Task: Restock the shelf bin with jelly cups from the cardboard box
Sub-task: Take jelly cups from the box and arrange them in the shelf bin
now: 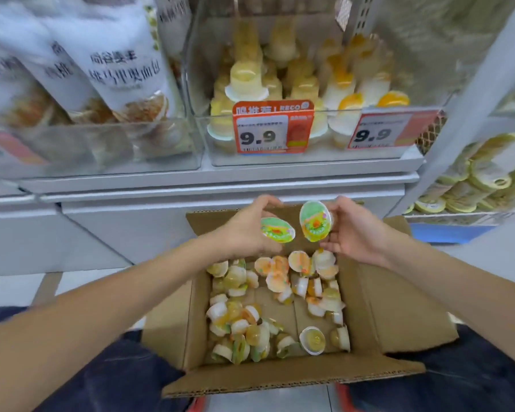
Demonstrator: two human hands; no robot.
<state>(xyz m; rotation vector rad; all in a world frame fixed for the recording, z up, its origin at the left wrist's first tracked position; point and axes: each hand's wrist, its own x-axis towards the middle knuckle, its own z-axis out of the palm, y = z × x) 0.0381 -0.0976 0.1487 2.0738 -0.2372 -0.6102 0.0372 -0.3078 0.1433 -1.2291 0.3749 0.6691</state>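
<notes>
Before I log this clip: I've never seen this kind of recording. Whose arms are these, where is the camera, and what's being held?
There is no robot here. The one picture comes from a wide-angle camera worn on a person's head, looking forward and down, so the two bare arms are the wearer's own.

The left hand grips one jelly cup with a green lid. The right hand holds another cup. Both are above an open cardboard box, which sits low in front of the person and has many loose cups scattered on its bottom.

Above is a store shelf with a clear bin already holding yellow and orange cups, with two price tags reading 9.9. To its left stand white bread bags; the shelf to the right is blurred.
</notes>
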